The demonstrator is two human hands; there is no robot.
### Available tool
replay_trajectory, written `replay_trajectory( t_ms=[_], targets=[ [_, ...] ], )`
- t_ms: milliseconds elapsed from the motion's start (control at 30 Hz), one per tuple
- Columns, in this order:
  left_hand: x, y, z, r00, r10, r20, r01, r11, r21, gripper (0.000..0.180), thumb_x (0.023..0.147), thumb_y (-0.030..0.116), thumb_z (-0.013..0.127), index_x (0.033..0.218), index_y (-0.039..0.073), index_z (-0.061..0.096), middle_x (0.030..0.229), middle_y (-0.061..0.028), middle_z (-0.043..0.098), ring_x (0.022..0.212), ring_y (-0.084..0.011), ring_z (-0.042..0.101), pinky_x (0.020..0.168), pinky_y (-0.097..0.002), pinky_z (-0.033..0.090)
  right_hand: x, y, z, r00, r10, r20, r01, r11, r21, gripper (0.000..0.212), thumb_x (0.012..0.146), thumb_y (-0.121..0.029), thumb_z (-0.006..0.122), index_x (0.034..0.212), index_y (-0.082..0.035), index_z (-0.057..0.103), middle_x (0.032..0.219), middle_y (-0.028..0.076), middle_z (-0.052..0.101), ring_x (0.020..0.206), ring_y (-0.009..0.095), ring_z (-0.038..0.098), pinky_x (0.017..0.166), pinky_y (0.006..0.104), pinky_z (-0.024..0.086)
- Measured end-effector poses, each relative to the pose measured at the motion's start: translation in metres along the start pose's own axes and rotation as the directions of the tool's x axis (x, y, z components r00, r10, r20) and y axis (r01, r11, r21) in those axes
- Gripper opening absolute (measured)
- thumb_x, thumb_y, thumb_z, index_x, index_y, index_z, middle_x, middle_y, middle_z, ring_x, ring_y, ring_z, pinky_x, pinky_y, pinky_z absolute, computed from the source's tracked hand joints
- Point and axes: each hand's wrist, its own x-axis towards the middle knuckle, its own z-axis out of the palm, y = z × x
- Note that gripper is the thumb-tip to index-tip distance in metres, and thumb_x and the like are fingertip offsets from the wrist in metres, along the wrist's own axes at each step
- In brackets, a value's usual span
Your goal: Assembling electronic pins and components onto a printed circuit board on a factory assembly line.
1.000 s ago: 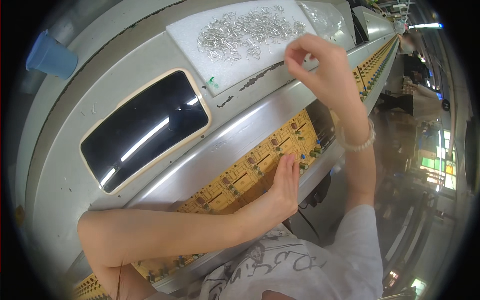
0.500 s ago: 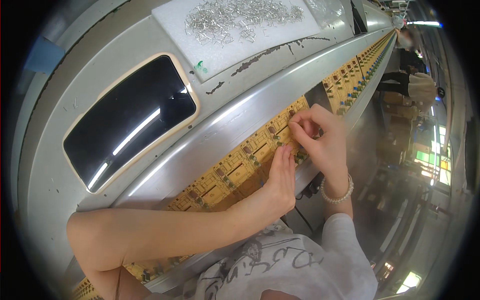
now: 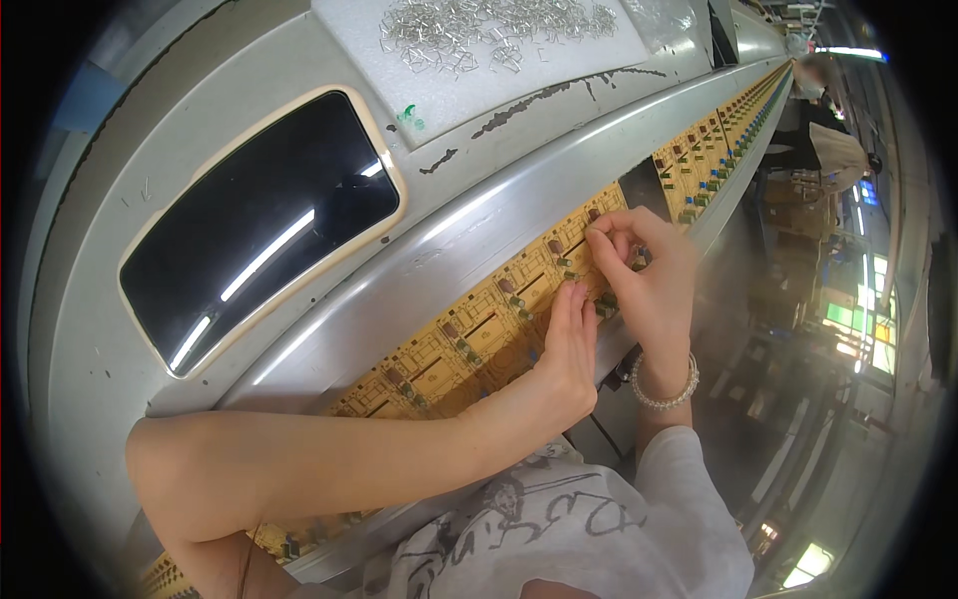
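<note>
A row of yellow circuit boards (image 3: 492, 321) with small brown, green and blue parts runs diagonally along a metal rail. My right hand (image 3: 654, 270), with a beaded bracelet at its wrist, is over one of the boards. Its thumb and index fingertip are pinched close to the board's surface; whatever they hold is too small to make out. Just to the left and nearer, my left hand (image 3: 569, 349) has its fingers stretched out side by side, tips at the same board beside small green parts. Its palm side is hidden.
A black-screened phone-like panel in a pale frame (image 3: 264, 235) lies on the grey metal surface at the left. Many bent wire pieces (image 3: 489, 32) are heaped on a white foam sheet (image 3: 439, 105) behind. More populated boards (image 3: 714, 150) continue far right, where another person (image 3: 833, 155) stands.
The view has shifted slightly, so the boards and foam sheet appear a little higher and further right. My hands keep nearly the same pose at the same board.
</note>
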Motion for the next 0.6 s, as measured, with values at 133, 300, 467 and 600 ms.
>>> replay_trajectory(
  t_ms=[133,300,467,600],
  targets=[
    [-0.002,0.002,0.0,1.0,-0.005,0.002,0.005,1.0,0.004,0.059,0.075,0.021,0.05,0.118,-0.019,0.054,0.112,-0.0365,0.058,0.113,-0.0474,0.055,0.1,-0.066,0.035,-0.004,-0.002,0.005,0.999,-0.041,-0.02,0.04,0.999,-0.032,0.005,0.074,-0.005,0.07,0.077,-0.007,0.066,0.056,0.001,0.051,0.05,0.015,0.045,0.06,0.0299,0.034],
    [-0.003,0.0,0.002,1.0,0.005,-0.006,-0.005,1.0,0.001,0.059,0.075,0.021,0.05,0.118,-0.019,0.054,0.112,-0.0366,0.058,0.113,-0.0472,0.056,0.1,-0.0656,0.035,0.001,-0.008,0.004,1.0,0.002,-0.017,-0.004,0.991,-0.134,0.004,0.072,-0.007,0.07,0.074,-0.006,0.066,0.055,0.002,0.052,0.048,0.018,0.047,0.059,0.0308,0.035],
    [-0.011,0.0,-0.001,1.0,0.009,0.006,-0.009,1.0,0.02,0.059,0.075,0.021,0.05,0.118,-0.018,0.054,0.111,-0.0366,0.059,0.113,-0.0469,0.056,0.1,-0.0653,0.035,0.008,-0.025,-0.002,0.996,0.092,0.008,-0.088,0.973,-0.214,0.007,0.072,-0.01,0.07,0.071,-0.004,0.066,0.052,0.006,0.051,0.048,0.021,0.051,0.053,0.0328,0.039],
    [-0.015,-0.002,-0.002,1.0,0.015,0.021,-0.015,1.0,0.022,0.059,0.075,0.022,0.05,0.118,-0.018,0.054,0.111,-0.0367,0.059,0.113,-0.0467,0.056,0.1,-0.0651,0.035,0.017,-0.031,-0.009,0.991,0.134,-0.005,-0.13,0.954,-0.269,0.01,0.073,-0.012,0.073,0.075,-0.003,0.068,0.054,0.007,0.053,0.049,0.02,0.054,0.05,0.0333,0.042]
  ],
)
